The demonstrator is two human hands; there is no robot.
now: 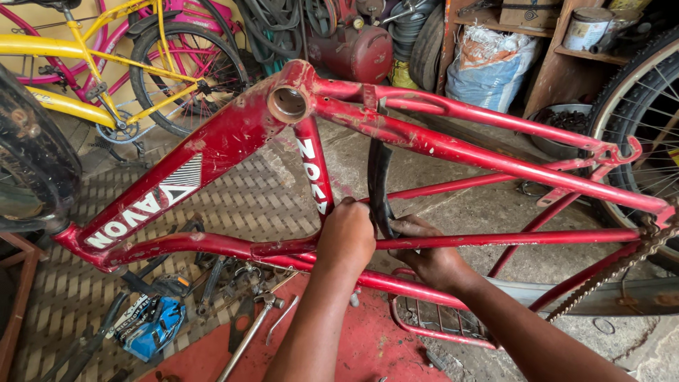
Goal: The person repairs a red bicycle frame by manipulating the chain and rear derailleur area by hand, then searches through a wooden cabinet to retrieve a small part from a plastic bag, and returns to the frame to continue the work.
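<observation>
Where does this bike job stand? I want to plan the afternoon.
Done: the red frame lies stripped, seat hole bare. In hand: left hand and right hand grip the black mudguard at the frame. Left: the chain hangs loose; tools lie scattered.

— What is the floor (453, 194) like here?

— Bare grey concrete on the right and in the middle, stained and rough. On the left it carries a pale chequered mat (247, 201), and near the bottom edge lies a red sheet (368, 346).

— What lies on them?

— A scatter of hand tools (233, 283) sits where the mat meets the red sheet: spanners, a long metal wrench (251, 336) running onto the red, and dark bits I cannot name. Left of them lies a blue packet (152, 327).

— And farther off?

— A round metal basin (559, 131) of dark parts stands on the concrete at the far right, with a stuffed pale sack (488, 67) beyond it. A small ring (603, 326) lies near right.
</observation>
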